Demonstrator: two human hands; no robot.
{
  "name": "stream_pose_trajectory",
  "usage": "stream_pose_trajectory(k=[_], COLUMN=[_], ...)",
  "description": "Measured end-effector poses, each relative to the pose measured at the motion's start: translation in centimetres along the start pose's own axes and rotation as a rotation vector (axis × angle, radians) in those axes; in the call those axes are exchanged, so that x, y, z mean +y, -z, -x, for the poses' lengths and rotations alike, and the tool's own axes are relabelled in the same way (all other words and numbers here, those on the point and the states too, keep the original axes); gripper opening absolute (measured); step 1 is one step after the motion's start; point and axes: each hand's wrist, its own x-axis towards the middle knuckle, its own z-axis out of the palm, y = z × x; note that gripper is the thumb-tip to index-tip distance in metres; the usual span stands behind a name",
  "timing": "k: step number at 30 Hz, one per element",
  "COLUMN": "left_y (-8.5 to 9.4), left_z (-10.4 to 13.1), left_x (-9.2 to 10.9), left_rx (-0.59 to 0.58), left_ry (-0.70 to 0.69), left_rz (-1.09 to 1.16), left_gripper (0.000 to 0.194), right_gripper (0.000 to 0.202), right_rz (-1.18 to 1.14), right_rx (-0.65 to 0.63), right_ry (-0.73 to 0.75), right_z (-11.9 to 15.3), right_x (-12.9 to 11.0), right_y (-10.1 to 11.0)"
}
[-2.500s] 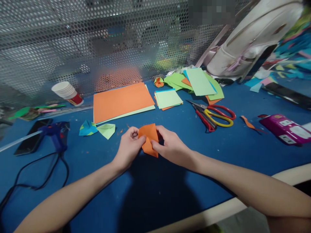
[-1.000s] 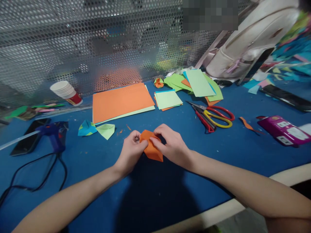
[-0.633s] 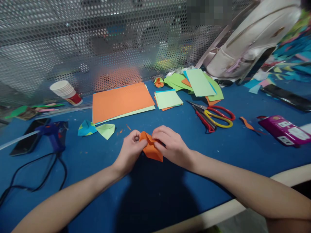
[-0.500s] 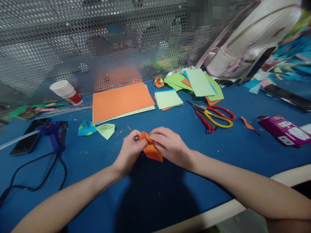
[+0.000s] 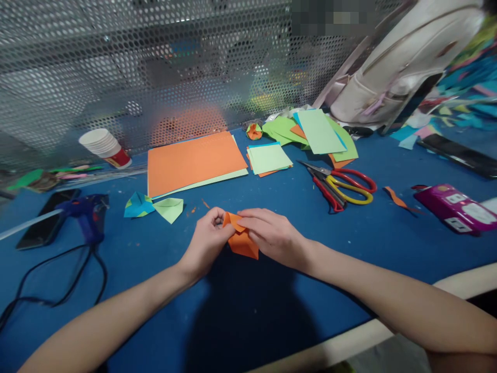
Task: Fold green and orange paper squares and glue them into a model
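While the left hand (image 5: pixel 208 237) pinches orange paper (image 5: pixel 244 245), the right hand (image 5: pixel 277 237) touches it, grip closure unclear.

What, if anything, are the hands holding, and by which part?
The folded orange paper: the left hand pinches it at the left edge. The right hand has fingers on its upper right; whether they grip cannot be told.

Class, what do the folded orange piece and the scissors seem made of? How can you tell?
Folded orange piece: probably matt paper, being thin, creased and without gloss. Scissors: greyish blades suggest metal; the smooth, shiny red and yellow handles could be plastic or rubber.
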Motion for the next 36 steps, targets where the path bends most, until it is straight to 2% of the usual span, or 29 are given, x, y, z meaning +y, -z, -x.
stream_pose_trajectory(k=[8, 11, 15, 19, 22, 25, 27, 31, 36], left_y=[0.0, 0.0, 0.0, 0.0, 0.0, 0.0, -0.1, -0.2, -0.2], left_z=[-0.2, -0.3, -0.1, 0.2, 0.1, -0.1, -0.1, -0.1, -0.1], left_x=[0.1, 0.1, 0.1, 0.2, 0.3, 0.3, 0.2, 0.0, -0.3], left_rx=[-0.024, -0.015, -0.006, -0.018, -0.01, 0.0, 0.02, 0.057, 0.058], left_ry=[-0.029, -0.045, -0.095, -0.093, -0.067, -0.005, 0.032, 0.03, -0.016], left_rz=[-0.047, -0.08, -0.176, -0.182, -0.147, -0.036, 0.043, 0.075, -0.04], left_gripper=[0.01, 0.01, 0.01, 0.009, 0.01, 0.011, 0.012, 0.014, 0.014], right_gripper=[0.024, 0.02, 0.016, 0.009, 0.015, 0.035, 0.039, 0.024, 0.019], right_rz=[-0.017, -0.098, -0.204, -0.236, -0.275, -0.274, -0.287, -0.428, -0.568], right_rx=[0.009, 0.029, 0.011, -0.043, -0.033, -0.021, -0.034, -0.081, -0.095], right_ry=[-0.028, -0.075, -0.235, -0.409, -0.343, -0.307, -0.414, -0.676, -0.743], right_z=[-0.1, -0.4, -0.8, -1.1, -1.0, -0.9, -0.9, -1.2, -1.5], right_x=[-0.3, -0.6, -1.0, -1.1, -1.2, -1.2, -1.2, -1.3, -1.6], right_y=[0.3, 0.5, 0.6, 0.8, 1.0, 0.9, 0.7, 0.4, 0.6])
